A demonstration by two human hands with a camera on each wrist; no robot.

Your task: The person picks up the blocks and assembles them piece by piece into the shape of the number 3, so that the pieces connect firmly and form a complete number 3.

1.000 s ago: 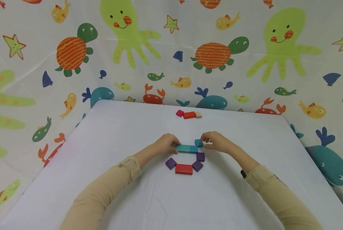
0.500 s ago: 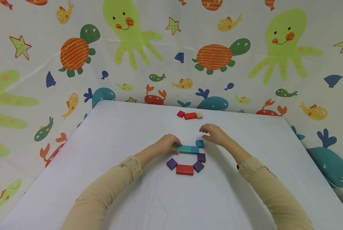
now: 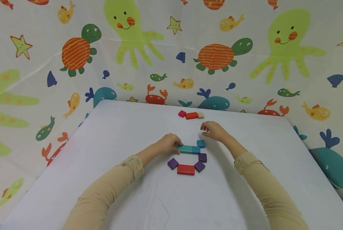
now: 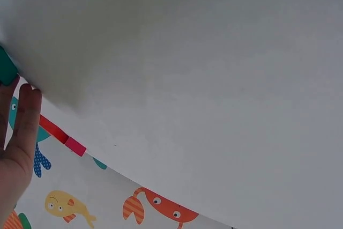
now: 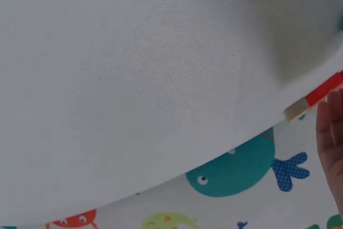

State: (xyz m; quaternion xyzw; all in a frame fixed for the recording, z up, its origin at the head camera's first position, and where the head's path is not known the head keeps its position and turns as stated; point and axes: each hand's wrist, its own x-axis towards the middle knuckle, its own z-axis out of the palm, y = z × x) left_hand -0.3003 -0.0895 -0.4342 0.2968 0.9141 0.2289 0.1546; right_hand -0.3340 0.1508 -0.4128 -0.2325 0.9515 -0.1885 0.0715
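With 12 o'clock farthest from the person, the left hand's (image 3: pixel 169 142) grip pinches the 9 o'clock end of a long teal block (image 3: pixel 186 149) on the white tabletop (image 3: pixel 148 198). A blue block (image 3: pixel 196 150) adjoins its 3 o'clock end, and a second blue block (image 3: pixel 201 143) sits just beside that at 1 o'clock. Beyond it, also at about 1 o'clock, the right hand's (image 3: pixel 213 130) grip is released, fingers loosely bent. A red block (image 3: pixel 186 170) lies at 6 o'clock from the long teal block
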